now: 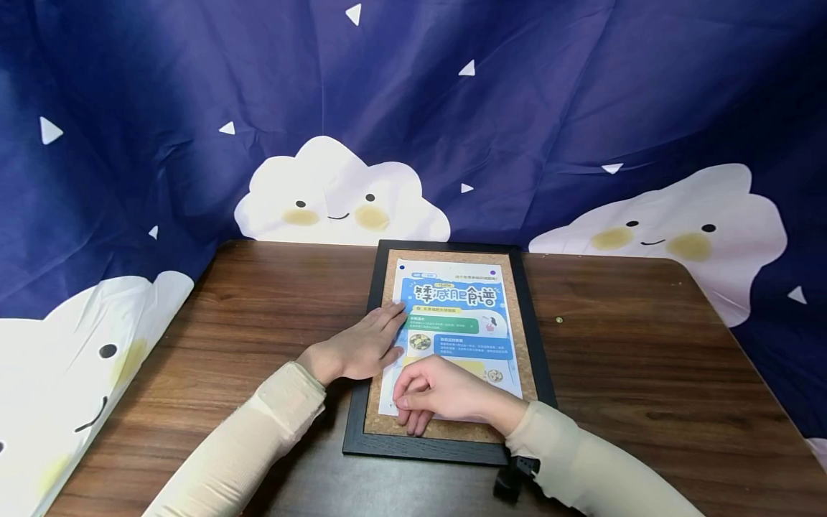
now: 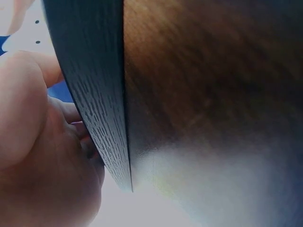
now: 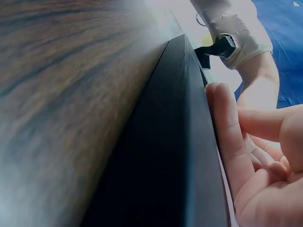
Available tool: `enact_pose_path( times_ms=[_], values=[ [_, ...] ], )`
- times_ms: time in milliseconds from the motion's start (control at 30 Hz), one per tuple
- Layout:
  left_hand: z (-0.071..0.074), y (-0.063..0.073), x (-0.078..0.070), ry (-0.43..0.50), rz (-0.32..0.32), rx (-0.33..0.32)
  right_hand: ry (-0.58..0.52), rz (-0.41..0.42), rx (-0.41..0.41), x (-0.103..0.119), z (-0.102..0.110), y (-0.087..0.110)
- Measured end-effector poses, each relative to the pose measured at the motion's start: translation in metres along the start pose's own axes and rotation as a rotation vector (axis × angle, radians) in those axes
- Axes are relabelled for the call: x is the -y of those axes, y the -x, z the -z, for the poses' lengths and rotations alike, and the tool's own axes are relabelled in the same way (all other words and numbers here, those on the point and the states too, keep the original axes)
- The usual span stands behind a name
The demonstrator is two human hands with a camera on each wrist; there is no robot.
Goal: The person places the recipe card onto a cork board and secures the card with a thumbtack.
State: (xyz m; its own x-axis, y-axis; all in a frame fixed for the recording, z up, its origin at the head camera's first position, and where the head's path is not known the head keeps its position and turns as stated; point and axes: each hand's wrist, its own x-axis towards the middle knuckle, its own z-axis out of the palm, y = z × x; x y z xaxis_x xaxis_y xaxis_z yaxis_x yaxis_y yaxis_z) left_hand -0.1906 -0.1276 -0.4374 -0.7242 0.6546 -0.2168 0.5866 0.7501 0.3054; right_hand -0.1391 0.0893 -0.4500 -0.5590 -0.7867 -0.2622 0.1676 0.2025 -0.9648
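Note:
A printed poster (image 1: 460, 327) with a blue heading lies on a cork board (image 1: 522, 334) in a black frame (image 1: 536, 345). Two pushpins hold its top corners, a blue pushpin (image 1: 402, 267) and a purple pushpin (image 1: 493, 273). My left hand (image 1: 362, 343) rests flat over the frame's left side, fingertips on the poster's left edge. At the poster's lower left corner my right hand (image 1: 442, 391) pinches thumb against forefinger, its other fingers reaching down to the cork. A tiny dark speck shows at that pinch, pin-like but too small to make out.
The board lies on a brown wooden table (image 1: 633, 359). A small round brass-coloured thing (image 1: 559, 319) sits right of the frame. Behind the table hangs a dark blue curtain (image 1: 504, 129) with clouds. A black wrist camera (image 1: 513, 477) hangs below the right sleeve, by the frame's near edge.

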Motion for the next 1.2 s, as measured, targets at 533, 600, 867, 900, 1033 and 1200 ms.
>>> enact_pose_path(
  times_ms=[533, 600, 867, 900, 1033, 1200],
  values=[
    [0.002, -0.001, 0.001, 0.004, -0.011, 0.001, -0.026, -0.093, -0.068, 0.006, -0.011, -0.013],
    [0.002, -0.001, 0.001, 0.005, -0.011, 0.002, -0.017, -0.107, -0.086, 0.007, -0.012, -0.014],
    [0.000, -0.002, 0.002, -0.006, -0.016, -0.004, 0.018, -0.147, -0.108, 0.012, -0.014, -0.016],
    [-0.001, -0.002, 0.002, -0.007, -0.018, -0.006, 0.026, -0.152, -0.107, 0.012, -0.013, -0.017],
    [-0.002, -0.003, 0.003, -0.014, -0.020, -0.005, 0.060, -0.175, -0.090, 0.014, -0.012, -0.019],
    [-0.002, -0.002, 0.002, -0.017, -0.010, 0.007, 0.087, -0.207, -0.066, 0.017, -0.009, -0.021]
  ],
)
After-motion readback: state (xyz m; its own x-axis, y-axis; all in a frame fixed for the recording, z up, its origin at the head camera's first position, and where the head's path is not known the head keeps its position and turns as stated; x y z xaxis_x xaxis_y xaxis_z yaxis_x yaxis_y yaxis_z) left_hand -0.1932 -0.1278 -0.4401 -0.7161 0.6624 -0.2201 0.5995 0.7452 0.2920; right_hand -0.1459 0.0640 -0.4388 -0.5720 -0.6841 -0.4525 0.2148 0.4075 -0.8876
